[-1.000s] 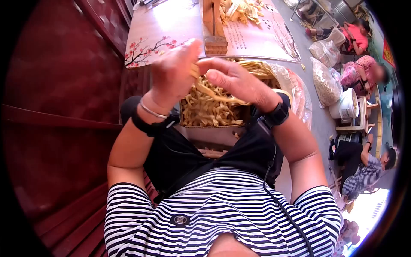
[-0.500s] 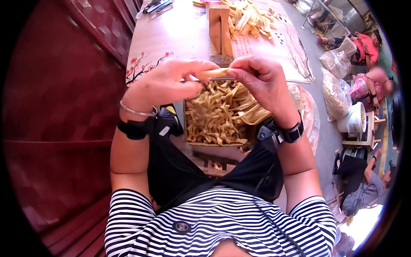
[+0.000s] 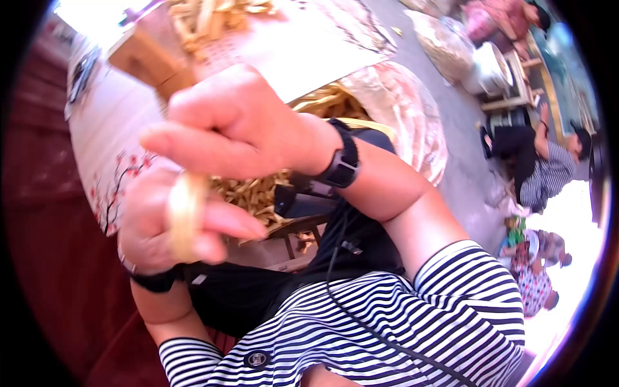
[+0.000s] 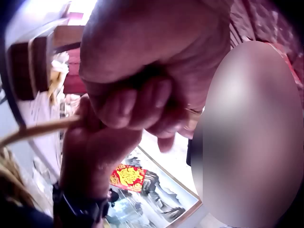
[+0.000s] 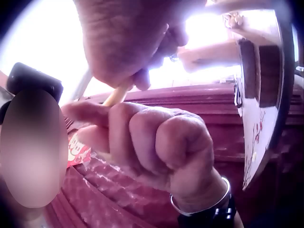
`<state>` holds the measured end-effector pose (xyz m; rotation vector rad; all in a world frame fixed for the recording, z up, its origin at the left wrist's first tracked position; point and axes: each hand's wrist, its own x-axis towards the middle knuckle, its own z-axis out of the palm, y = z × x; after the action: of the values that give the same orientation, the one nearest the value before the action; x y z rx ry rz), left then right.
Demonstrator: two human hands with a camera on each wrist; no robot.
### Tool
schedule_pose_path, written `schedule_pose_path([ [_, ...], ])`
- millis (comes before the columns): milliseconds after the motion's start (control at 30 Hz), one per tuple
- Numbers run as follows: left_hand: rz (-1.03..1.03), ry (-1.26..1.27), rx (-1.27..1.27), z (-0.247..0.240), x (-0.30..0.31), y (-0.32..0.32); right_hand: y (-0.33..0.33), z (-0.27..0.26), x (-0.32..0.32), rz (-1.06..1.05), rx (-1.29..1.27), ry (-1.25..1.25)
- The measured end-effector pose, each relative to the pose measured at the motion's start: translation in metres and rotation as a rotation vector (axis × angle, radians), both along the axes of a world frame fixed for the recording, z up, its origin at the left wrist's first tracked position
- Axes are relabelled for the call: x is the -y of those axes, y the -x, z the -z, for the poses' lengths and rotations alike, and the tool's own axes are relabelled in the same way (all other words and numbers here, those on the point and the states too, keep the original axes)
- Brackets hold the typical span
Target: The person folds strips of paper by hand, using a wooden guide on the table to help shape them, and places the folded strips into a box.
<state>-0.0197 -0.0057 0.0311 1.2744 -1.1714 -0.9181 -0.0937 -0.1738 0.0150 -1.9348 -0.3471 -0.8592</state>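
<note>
A pale yellow strip [image 3: 187,216], which looks like tofu skin, is looped over the fingers of my left hand [image 3: 151,222]. My right hand [image 3: 242,126] is curled just above it and partly covers the left hand. In the right wrist view, the strip [image 5: 116,96] runs between the right fingertips and the left hand [image 5: 161,137], whose fingers are bent round it. A loose length of strip [image 4: 42,130] sticks out beside the right hand [image 4: 102,152] in the left wrist view. Below the hands, a box holds many knotted strips [image 3: 258,203].
A flower-printed table [image 3: 97,155] bears a wooden block stand [image 3: 151,61] and a pile of loose strips [image 3: 213,22]. A clear plastic bag [image 3: 406,122] lies right of the box. Further right are a white bucket [image 3: 490,71] and several seated people.
Both hands, earlier stretching the strip between them over the box, have moved left and closer to the head camera. The right hand has crossed over the left. The head view has turned.
</note>
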Motion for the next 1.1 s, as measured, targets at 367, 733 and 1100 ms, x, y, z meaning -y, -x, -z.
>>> schedule_pose_path([
  [367,-0.445,0.360,1.107,0.013,-0.004,-0.001,0.009,0.027,-0.024,-0.744,-0.845,-0.721],
  [733,-0.485,0.073,0.672,0.014,-0.015,-0.017,0.014,0.012,-0.028,-0.068,-0.383,-0.364],
  [1100,-0.505,0.380,0.351,0.018,-0.025,-0.033,0.016,0.015,-0.027,-0.362,-0.923,-0.605],
])
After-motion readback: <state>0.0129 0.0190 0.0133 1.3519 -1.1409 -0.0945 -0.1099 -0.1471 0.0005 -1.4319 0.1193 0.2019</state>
